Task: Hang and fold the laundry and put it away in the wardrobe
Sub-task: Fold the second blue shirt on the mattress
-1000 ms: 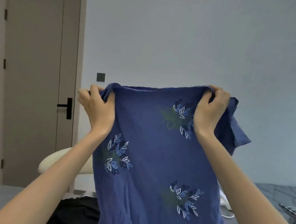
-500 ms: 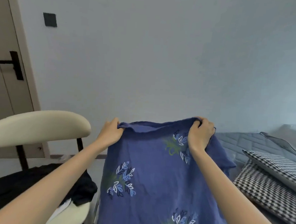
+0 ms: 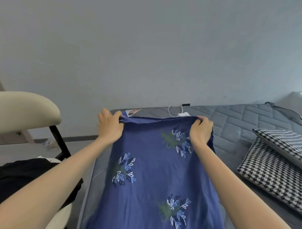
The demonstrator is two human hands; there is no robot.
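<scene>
A blue garment [image 3: 153, 176] printed with white and blue leaf sprigs stretches away from me over the grey quilted bed [image 3: 238, 125]. My left hand [image 3: 109, 127] grips its far edge at the left corner. My right hand [image 3: 200, 131] grips the same edge at the right corner, fingers curled over the fabric. The cloth is pulled taut between both hands and hangs low over the mattress; its near end runs out of view at the bottom.
A cream chair [image 3: 19, 110] with black legs stands at the left, a black garment [image 3: 19, 179] lying on its seat. Two houndstooth pillows [image 3: 276, 168] are stacked on the bed at the right. A white charger and cable [image 3: 179, 112] lie near the wall.
Both hands have lowered the blue garment from chest height down towards the bed. My view has tilted down and to the right, so the door has left the frame.
</scene>
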